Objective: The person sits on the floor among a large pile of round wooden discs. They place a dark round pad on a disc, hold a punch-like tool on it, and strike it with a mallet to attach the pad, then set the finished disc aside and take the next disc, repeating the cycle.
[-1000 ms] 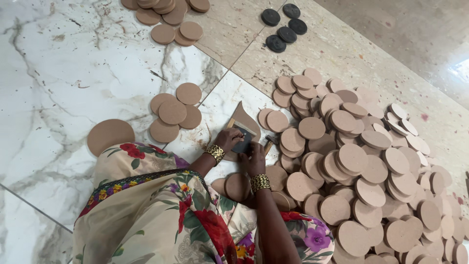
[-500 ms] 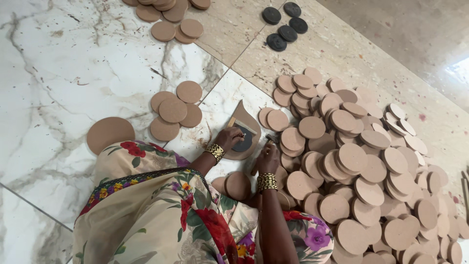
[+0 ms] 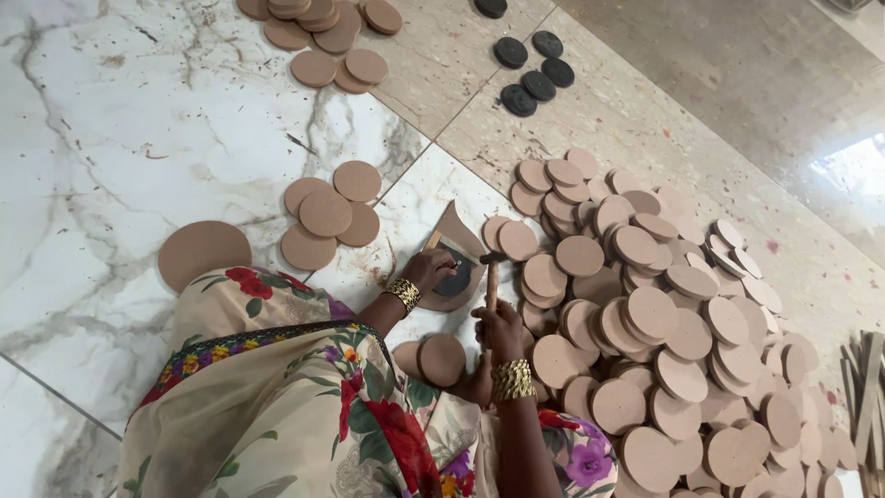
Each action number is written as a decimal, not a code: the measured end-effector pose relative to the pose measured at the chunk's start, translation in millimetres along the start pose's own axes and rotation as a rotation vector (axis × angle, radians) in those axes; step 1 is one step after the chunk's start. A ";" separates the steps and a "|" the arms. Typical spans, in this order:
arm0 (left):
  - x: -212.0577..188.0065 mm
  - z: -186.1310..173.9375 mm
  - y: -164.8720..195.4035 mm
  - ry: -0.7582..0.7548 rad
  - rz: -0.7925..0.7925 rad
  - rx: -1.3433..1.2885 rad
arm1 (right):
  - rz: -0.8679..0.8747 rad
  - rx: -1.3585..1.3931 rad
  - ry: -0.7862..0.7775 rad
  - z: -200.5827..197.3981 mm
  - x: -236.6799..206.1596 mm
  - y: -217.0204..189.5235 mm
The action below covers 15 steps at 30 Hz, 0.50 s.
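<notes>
My right hand (image 3: 499, 329) grips the wooden handle of a small hammer (image 3: 491, 275), whose head hangs just above the work. My left hand (image 3: 429, 269) pinches something small against a dark round piece (image 3: 456, 279) that lies on a brown board (image 3: 455, 232) on the floor. Both wrists wear gold bangles. A big heap of round brown wooden discs (image 3: 645, 314) spreads to my right, close to the hammer. Two more discs (image 3: 441, 358) lie by my knee.
A small stack of brown discs (image 3: 327, 214) and one larger disc (image 3: 203, 254) lie to my left on the white marble floor. More discs (image 3: 323, 37) sit far ahead, with several black discs (image 3: 533, 69) on the beige tiles. Wooden strips (image 3: 865, 397) lie at the right edge.
My right hand has drawn back toward me and raised the hammer, so its handle now points away from me over the dark piece. My left hand stays on the piece.
</notes>
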<state>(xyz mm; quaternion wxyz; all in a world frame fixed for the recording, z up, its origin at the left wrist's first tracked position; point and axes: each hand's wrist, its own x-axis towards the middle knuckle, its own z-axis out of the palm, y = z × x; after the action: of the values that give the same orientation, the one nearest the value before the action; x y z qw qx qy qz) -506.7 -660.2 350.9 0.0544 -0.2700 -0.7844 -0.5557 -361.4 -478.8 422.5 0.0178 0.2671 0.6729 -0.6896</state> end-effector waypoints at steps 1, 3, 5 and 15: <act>-0.6 0.6 0.3 0.007 0.017 0.016 | -0.076 -0.144 -0.009 4.0 -14.0 -8.4; -1.4 1.7 0.4 0.018 0.051 0.046 | -0.324 -0.361 0.088 19.6 -42.7 -19.3; -2.9 2.8 -0.2 0.000 0.017 0.040 | -0.471 -0.504 0.162 34.7 -64.5 -30.4; -0.3 1.2 3.4 0.033 0.030 0.041 | -0.673 -0.624 0.198 55.2 -74.1 -47.4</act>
<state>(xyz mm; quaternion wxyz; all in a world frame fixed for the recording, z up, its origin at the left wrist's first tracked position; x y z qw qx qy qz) -504.5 -658.5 353.2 0.0812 -0.2716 -0.7903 -0.5432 -335.1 -551.0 492.4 -0.1916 0.0802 0.8958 -0.3929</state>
